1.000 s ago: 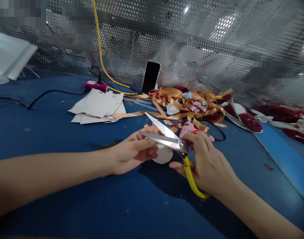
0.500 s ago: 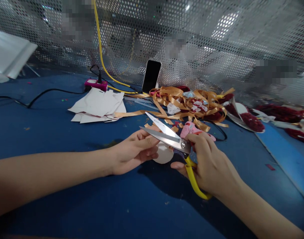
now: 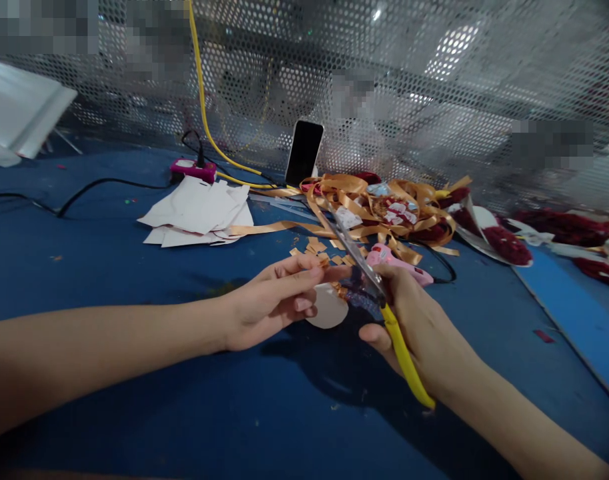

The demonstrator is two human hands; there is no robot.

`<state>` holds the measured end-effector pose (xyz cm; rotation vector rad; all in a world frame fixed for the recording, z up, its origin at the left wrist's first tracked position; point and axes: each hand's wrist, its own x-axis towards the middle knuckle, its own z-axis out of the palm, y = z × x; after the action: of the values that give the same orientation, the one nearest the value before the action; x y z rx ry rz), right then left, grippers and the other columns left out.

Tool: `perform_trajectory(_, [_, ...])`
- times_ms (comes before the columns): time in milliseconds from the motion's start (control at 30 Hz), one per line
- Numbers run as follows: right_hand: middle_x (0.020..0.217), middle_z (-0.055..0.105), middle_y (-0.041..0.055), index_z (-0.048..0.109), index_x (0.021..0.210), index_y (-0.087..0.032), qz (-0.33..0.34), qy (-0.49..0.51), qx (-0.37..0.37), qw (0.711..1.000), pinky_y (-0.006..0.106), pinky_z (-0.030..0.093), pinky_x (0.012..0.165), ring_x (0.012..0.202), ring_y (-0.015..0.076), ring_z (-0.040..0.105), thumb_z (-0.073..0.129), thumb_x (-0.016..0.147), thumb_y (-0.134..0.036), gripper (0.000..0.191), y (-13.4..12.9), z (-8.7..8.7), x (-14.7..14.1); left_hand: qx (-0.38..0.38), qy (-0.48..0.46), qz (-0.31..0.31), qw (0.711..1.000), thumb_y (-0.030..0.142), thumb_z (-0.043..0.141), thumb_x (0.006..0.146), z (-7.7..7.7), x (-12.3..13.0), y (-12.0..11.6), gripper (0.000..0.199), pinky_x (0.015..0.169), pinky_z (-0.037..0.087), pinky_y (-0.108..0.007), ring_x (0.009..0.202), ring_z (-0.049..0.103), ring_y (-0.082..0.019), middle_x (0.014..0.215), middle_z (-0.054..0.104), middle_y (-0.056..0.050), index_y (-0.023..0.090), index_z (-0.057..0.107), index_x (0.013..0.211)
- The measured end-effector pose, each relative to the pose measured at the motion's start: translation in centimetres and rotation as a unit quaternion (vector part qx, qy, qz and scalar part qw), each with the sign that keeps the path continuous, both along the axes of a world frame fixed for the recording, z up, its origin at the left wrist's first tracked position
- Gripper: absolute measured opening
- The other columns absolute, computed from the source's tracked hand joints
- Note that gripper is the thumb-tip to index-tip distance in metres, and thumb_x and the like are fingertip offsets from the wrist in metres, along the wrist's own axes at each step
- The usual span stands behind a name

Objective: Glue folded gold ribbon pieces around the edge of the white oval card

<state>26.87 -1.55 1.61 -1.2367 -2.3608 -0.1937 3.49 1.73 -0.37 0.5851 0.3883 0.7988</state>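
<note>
Left hand: reaching in from the left, the left hand [image 3: 272, 300] is pinching a scrap of orange ribbon [image 3: 324, 262] between thumb and fingertip.
Right hand: the right hand [image 3: 422, 327] is closing around the yellow handles [image 3: 405, 353] of the scissors [image 3: 379, 287]; its thumb is sticking out on the near side.
Blades: blurred, they are pointing far and slightly left; how wide they are parting, I cannot tell.
Ribbon scrap: it is sitting just left of the blades; a finger is showing between them.
White disc: the white disc [image 3: 329, 311] is showing just on the near side of the left fingertips; whether they are touching it, I cannot tell.
Cuttings: small orange cuttings [image 3: 316, 245] are lying on the blue table [image 3: 184, 413], just beyond the left fingertips.
Pink tool: a pink corded tool [image 3: 402, 267] is lying just beyond the right hand.
Far middle: a heap of orange ribbon [image 3: 354, 185] is spreading near a phone [image 3: 304, 152], which is leaning upright.
Far left: white sheets [image 3: 199, 210] are overlapping in front of a magenta power strip [image 3: 193, 171].
Far right: a dark red fluffy piece [image 3: 507, 245] is resting beside a blue board [image 3: 569, 310].
</note>
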Motion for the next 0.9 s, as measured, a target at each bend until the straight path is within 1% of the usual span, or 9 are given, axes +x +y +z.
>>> perform_trajectory(33, [0.095,0.062,0.0132,0.047,0.117,-0.015,0.000,0.009,-0.001,1.000,0.035,0.054,0.060,0.076,0.0244,0.065,0.028,0.093,-0.078,0.070,0.09,0.00,0.10,-0.007,0.003,0.005,1.000,0.025,0.083,0.083,0.00,0.02,0.04,0.019,0.065,0.048,-0.019,0.052,0.045,-0.001,0.111,0.075,-0.003,0.018,0.066,0.084])
perform_trajectory(133, [0.088,0.059,0.0097,0.047,0.117,-0.014,-0.002,0.017,0.008,1.000,0.035,0.054,0.059,0.071,0.0229,0.063,0.032,0.095,-0.074,0.066,0.23,0.17,0.42,-0.020,0.013,0.016,1.000,0.026,0.083,0.083,0.10,0.03,0.08,0.020,0.065,0.048,-0.020,0.053,0.045,-0.002,0.109,0.076,-0.005,0.018,0.065,0.081])
perform_trajectory(267, [0.097,0.060,0.0149,0.046,0.118,-0.013,-0.026,-0.030,0.021,0.999,0.036,0.053,0.055,0.073,0.0252,0.064,0.033,0.094,-0.075,0.068,0.13,0.49,0.55,-0.020,0.020,0.026,0.999,0.028,0.086,0.079,0.31,0.10,0.03,0.022,0.063,0.047,-0.018,0.053,0.042,-0.002,0.106,0.077,-0.005,0.017,0.066,0.081])
perform_trajectory(333, [0.099,0.061,0.0166,0.046,0.119,-0.013,-0.035,-0.058,0.023,0.997,0.035,0.050,0.050,0.073,0.0264,0.064,0.036,0.092,-0.077,0.071,0.13,0.56,0.49,-0.014,0.022,0.047,0.999,0.025,0.087,0.077,0.35,0.18,0.07,0.021,0.062,0.047,-0.017,0.052,0.040,-0.001,0.095,0.076,-0.002,0.016,0.068,0.080])
perform_trajectory(400, [0.099,0.062,0.0163,0.047,0.120,-0.012,-0.033,-0.071,0.021,0.997,0.035,0.050,0.049,0.071,0.0261,0.064,0.038,0.091,-0.077,0.072,0.20,0.57,0.41,-0.006,0.023,0.079,0.997,0.021,0.087,0.075,0.31,0.24,0.16,0.019,0.062,0.046,-0.015,0.051,0.039,-0.001,0.081,0.072,0.002,0.016,0.068,0.077])
perform_trajectory(500, [0.098,0.063,0.0155,0.047,0.119,-0.013,-0.030,-0.077,0.022,0.996,0.034,0.051,0.052,0.073,0.0262,0.066,0.039,0.092,-0.076,0.069,0.36,0.50,0.31,0.003,0.019,0.105,0.994,0.016,0.083,0.077,0.17,0.32,0.25,0.016,0.059,0.044,-0.013,0.049,0.037,-0.001,0.061,0.061,0.007,0.016,0.068,0.071])
perform_trajectory(600, [0.100,0.065,0.0166,0.048,0.117,-0.014,-0.027,-0.082,0.022,0.996,0.034,0.053,0.053,0.078,0.0283,0.069,0.041,0.091,-0.076,0.068,0.45,0.40,0.32,0.006,0.013,0.110,0.994,0.013,0.079,0.079,0.08,0.39,0.23,0.017,0.058,0.043,-0.013,0.049,0.038,-0.003,0.050,0.048,0.009,0.016,0.066,0.067])
perform_trajectory(700, [0.097,0.066,0.0160,0.050,0.116,-0.014,-0.028,-0.085,0.008,0.996,0.033,0.050,0.050,0.073,0.0275,0.069,0.042,0.090,-0.077,0.069,0.41,0.28,0.41,0.007,0.024,0.115,0.993,0.012,0.077,0.078,0.14,0.43,0.20,0.020,0.060,0.045,-0.013,0.050,0.039,-0.003,0.050,0.047,0.008,0.016,0.064,0.064])
perform_trajectory(900, [0.084,0.067,0.0123,0.049,0.118,-0.010,-0.021,-0.084,-0.027,0.996,0.030,0.041,0.045,0.053,0.0205,0.059,0.042,0.092,-0.075,0.071,0.37,-0.03,0.65,-0.002,0.054,0.123,0.991,0.012,0.079,0.075,0.28,0.41,0.35,0.022,0.063,0.047,-0.014,0.053,0.042,-0.004,0.052,0.048,0.008,0.016,0.062,0.061])
